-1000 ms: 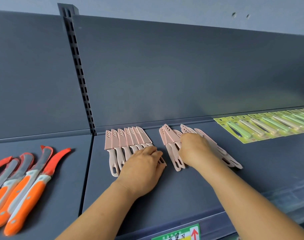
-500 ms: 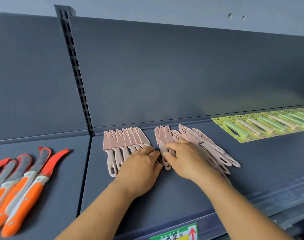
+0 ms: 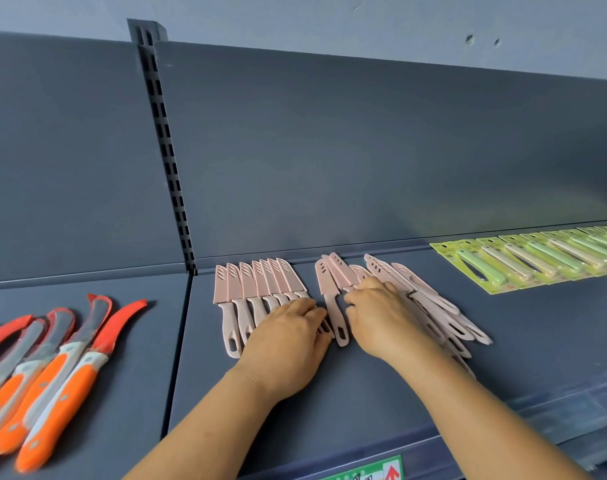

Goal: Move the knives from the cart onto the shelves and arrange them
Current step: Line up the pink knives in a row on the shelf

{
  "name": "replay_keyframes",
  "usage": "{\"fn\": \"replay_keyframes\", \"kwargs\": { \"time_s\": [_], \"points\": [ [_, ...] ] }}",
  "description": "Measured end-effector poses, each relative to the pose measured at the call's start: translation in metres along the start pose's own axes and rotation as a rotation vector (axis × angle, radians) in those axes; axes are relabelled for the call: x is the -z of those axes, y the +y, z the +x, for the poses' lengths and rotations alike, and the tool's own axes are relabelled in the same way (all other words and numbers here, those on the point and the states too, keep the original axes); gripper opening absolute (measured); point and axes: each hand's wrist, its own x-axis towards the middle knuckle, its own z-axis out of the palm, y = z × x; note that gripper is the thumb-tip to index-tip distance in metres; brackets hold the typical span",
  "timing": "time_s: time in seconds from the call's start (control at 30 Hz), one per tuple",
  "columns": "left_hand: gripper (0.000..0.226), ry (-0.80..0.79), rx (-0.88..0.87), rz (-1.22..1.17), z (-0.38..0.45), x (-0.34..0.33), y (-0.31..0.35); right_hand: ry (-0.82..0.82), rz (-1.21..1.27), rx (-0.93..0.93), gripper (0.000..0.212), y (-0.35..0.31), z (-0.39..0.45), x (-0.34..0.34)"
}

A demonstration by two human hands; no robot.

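A: Right, risks first. The left hand (image 3: 288,344) is laid flat, fingers relaxed, on the handles of the neat pink row (image 3: 257,282), pinning them. If it is lifted or dragged, the fan could be skewed. The right hand (image 3: 381,320) rests on the loose pile (image 3: 430,299); one knife (image 3: 331,303) is apparently being nudged left by its fingertips. No closed grasp can be seen, but what the fingers do underneath cannot be told.

B: Other hazards?

A: The pile is overlapped and angled, and some handles reach toward the front of the shelf (image 3: 364,403). Several could be swept along together, or one knocked toward the edge. Blades are sheathed, so cuts are judged unlikely.

B: Counts?

A: Neat row: seven sheaths counted. Single knife in the gap: one. Pile: about eight, partly hidden under the hand, so no exact number is given. Orange knives (image 3: 56,372) on the left bay: four clearly, more cut off by the frame. Green packs (image 3: 523,261) on the right: around eight, the far ones blurred.

B: Cart?

A: Not in view. All pink knives seen are already on the shelf.
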Motion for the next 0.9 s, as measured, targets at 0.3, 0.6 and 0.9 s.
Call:
{"fn": "replay_keyframes", "kwargs": {
  "time_s": [0.3, 0.6, 0.9],
  "points": [
    [0.039, 0.025, -0.008, -0.021, 0.001, -0.003, -0.002, -0.031, 0.135, -0.012, 0.031, -0.016, 0.001, 0.009],
    [0.043, 0.044, 0.011, -0.034, 0.000, -0.001, -0.001, -0.078, 0.054, -0.060, 0.012, -0.020, -0.002, 0.015],
    [0.041, 0.035, 0.020, -0.026, -0.001, 0.000, -0.001, 0.001, 0.240, -0.145, 0.022, -0.021, 0.011, 0.013]
  ]
}}
